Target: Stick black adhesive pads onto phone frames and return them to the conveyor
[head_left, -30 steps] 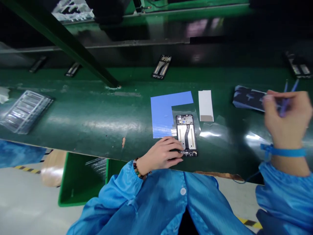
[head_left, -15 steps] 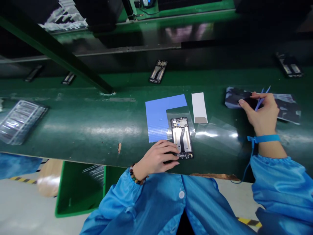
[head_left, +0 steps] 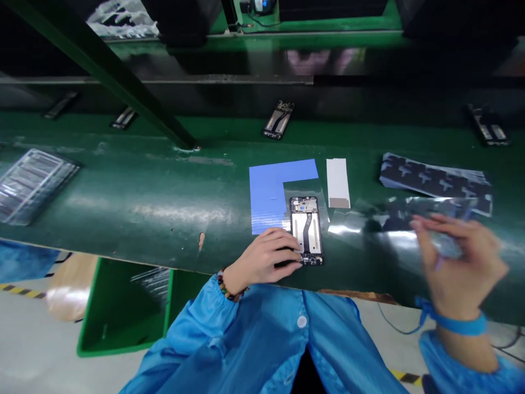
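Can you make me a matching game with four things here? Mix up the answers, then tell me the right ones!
1. Green plastic bin
2. White rectangular paper strip
3. Round-beaded bracelet
4. Open phone with a black frame

A. A dark ribbon runs down its silvery middle
B. Lower down, past the edge of the shiny green table
C. One end is grey-brown
D. Around the wrist of the left hand

Right pairs: 1-B, 2-C, 3-D, 4-A
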Available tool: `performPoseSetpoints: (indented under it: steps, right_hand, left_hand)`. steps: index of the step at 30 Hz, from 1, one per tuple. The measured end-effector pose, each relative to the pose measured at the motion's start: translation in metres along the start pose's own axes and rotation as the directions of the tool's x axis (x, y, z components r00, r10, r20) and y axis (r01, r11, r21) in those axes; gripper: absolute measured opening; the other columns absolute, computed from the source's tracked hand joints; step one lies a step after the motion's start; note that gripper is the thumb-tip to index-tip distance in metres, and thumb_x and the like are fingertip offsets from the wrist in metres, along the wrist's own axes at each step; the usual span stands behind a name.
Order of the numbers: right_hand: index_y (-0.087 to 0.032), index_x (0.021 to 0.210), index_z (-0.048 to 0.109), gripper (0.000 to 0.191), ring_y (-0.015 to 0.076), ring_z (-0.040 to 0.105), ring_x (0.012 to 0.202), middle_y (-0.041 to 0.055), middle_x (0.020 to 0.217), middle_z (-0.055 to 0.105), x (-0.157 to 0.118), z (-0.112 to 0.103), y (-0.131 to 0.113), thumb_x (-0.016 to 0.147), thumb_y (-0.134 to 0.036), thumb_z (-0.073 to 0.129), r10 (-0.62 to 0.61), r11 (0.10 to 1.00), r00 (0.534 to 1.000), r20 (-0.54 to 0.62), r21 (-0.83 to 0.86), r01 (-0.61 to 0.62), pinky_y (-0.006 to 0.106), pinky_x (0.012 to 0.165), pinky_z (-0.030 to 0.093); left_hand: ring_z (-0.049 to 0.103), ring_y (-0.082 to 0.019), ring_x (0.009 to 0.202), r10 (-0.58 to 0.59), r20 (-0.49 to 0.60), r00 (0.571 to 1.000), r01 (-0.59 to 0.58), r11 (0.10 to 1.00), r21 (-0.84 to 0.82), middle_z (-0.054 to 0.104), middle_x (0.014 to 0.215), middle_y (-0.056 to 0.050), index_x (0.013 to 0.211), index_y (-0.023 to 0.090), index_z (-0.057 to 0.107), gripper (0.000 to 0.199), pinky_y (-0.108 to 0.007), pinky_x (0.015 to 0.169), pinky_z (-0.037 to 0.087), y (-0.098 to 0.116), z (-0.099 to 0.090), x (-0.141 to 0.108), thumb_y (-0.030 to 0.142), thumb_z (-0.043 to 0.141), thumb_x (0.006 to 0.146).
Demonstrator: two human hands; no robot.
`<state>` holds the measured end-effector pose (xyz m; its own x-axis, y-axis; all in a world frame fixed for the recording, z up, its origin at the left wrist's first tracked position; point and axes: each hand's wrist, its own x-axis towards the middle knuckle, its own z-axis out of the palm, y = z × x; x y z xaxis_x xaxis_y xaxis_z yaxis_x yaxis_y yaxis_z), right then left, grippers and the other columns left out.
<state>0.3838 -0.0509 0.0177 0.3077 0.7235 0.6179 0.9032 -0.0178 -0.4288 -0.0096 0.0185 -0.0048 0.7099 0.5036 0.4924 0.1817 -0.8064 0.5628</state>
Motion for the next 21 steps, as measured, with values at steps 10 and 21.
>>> performPoseSetpoints:
  steps: [10,21]
  right_hand:
    - [-0.033,0.127,0.071,0.058,0.0447,0.070,0.145,0.0106,0.153,0.075,-0.026,-0.013,0.047,0.086,-0.072,0.085,0.222,0.970,0.922,0.318,0.020,-0.241,0.068,0.124,0.052]
    - [-0.027,0.136,0.071,0.058,0.0432,0.067,0.146,0.0144,0.154,0.073,-0.076,-0.005,-0.019,0.095,-0.066,0.083,0.469,0.882,0.872,0.138,-0.013,-0.472,0.068,0.126,0.047]
  left_hand:
    - [0.077,-0.019,0.120,0.103,0.166,0.981,-0.121,0.987,0.102,0.084,0.125,-0.003,0.109,0.024,0.082,0.021,-0.042,0.121,0.054,0.021,0.022,0.054,0.036,0.066,0.114]
    - [0.068,-0.025,0.143,0.084,0.349,0.933,-0.178,0.953,0.246,0.073,0.154,-0.009,0.136,0.019,0.078,0.034,-0.047,0.132,0.048,0.047,0.084,0.066,0.041,0.063,0.115]
